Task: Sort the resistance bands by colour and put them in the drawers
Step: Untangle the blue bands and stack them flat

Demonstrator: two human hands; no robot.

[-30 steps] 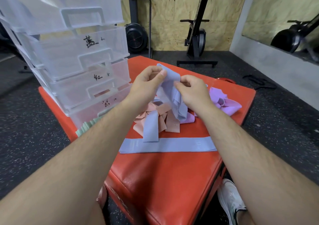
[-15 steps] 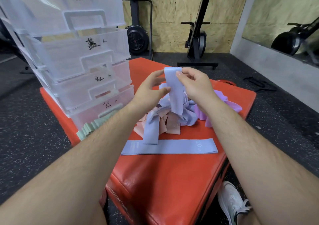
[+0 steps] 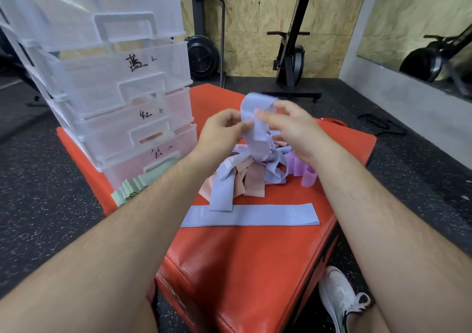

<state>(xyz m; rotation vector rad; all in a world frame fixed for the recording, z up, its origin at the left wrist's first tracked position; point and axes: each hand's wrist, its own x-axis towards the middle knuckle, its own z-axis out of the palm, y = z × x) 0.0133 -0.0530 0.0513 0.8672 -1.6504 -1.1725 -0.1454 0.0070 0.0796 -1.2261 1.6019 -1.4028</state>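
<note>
Both my hands hold one blue resistance band (image 3: 256, 128) above a tangled pile on the red padded box (image 3: 245, 261). My left hand (image 3: 222, 131) pinches its left edge; my right hand (image 3: 293, 131) grips its upper loop, blurred by motion. Under them lie pink bands (image 3: 252, 182), more blue bands (image 3: 222, 192) and purple bands (image 3: 298, 169). A flat blue band (image 3: 251, 215) lies nearer to me. Green bands (image 3: 135, 184) sit by the clear stack of drawers (image 3: 115, 82) on the left.
The drawers carry handwritten labels and are pulled out stepwise. Pink bands show through a lower drawer (image 3: 153, 138). Gym machines (image 3: 291, 51) stand by the wooden back wall. My white shoe (image 3: 339, 297) is on the black floor, right of the box.
The blue band has been lifted higher out of the pile. My hands have shifted along it, the right one up to the loop's top, the left one staying at its side.
</note>
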